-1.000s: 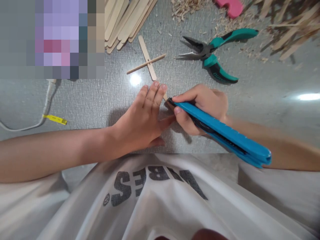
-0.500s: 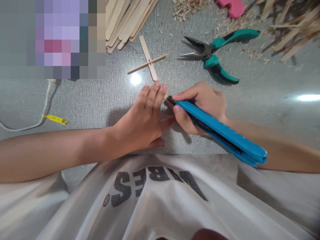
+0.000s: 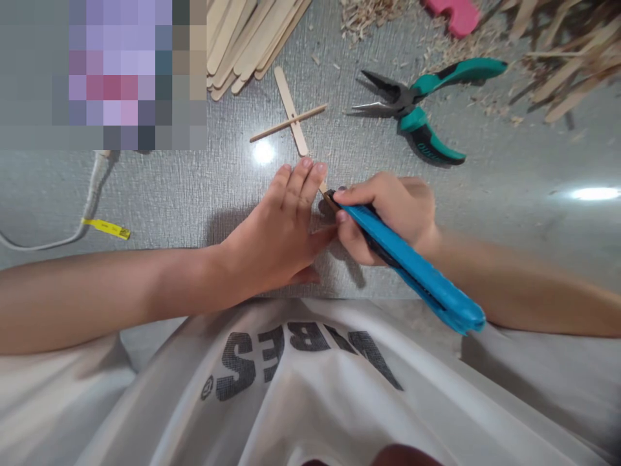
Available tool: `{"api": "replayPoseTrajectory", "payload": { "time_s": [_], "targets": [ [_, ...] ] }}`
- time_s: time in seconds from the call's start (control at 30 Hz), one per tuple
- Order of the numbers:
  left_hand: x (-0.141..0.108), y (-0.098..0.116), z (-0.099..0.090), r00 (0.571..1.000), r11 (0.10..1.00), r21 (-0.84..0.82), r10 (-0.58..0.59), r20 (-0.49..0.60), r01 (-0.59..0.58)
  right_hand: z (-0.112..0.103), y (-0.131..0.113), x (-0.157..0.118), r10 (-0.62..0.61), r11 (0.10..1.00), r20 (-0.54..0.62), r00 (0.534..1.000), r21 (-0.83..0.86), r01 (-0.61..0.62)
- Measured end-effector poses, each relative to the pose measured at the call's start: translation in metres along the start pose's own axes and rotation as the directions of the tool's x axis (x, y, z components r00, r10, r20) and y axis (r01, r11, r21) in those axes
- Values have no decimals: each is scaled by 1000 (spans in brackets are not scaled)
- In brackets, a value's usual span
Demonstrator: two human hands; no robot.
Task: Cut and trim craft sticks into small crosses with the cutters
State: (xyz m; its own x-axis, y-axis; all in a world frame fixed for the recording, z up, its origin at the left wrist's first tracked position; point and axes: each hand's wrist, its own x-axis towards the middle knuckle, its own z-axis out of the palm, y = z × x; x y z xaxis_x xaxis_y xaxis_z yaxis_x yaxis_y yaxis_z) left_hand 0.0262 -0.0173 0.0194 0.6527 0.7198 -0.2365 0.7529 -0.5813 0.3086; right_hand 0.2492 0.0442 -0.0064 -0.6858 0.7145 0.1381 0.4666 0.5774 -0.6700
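My right hand [image 3: 392,213] grips a blue utility knife [image 3: 417,265] near its front end, handle slanting back toward my body. Its tip meets a small visible piece of a wooden craft stick [image 3: 323,188] at the fingertips of my left hand [image 3: 281,220]. With fingers stretched together, the left hand presses that stick to the table and hides most of it; its thumb reaches under the knife's front. Just beyond the fingertips, a thin wooden strip [image 3: 266,134] crosses a flat craft stick [image 3: 283,87] with small dark marks at the crossing.
Green-handled needle-nose pliers [image 3: 405,100] lie with jaws apart. Behind are a bundle of craft sticks [image 3: 262,39], wood shavings [image 3: 371,16], a pink object [image 3: 460,19] and split wood pieces [image 3: 567,71]. A white cable [image 3: 90,207] with a yellow tag runs at left.
The knife's rear end has swung left and slightly toward my body, and my right hand has turned with it. My left hand stays in place on the stick.
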Motion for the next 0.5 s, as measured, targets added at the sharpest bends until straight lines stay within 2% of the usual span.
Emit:
{"api": "replayPoseTrajectory", "payload": {
  "time_s": [0.07,0.13,0.27,0.33,0.5],
  "targets": [
    [3,1,-6,999,999,34,3,39,-5,2,1,-2,-11,1000,-34,999,7,11],
    [3,2,-8,1000,1000,24,4,28,-4,4,3,-4,-4,1000,-36,999,23,5],
    [2,0,-2,999,999,-46,-5,-54,2,4,5,-8,59,997,64,996,36,-62],
    [1,-1,0,998,998,-56,-6,-70,2,2,5,-7,14,1000,41,999,21,-15],
    [0,-1,5,998,999,-35,-10,-60,8,-1,0,0,-147,987,-100,984,-83,139]
  ]
}}
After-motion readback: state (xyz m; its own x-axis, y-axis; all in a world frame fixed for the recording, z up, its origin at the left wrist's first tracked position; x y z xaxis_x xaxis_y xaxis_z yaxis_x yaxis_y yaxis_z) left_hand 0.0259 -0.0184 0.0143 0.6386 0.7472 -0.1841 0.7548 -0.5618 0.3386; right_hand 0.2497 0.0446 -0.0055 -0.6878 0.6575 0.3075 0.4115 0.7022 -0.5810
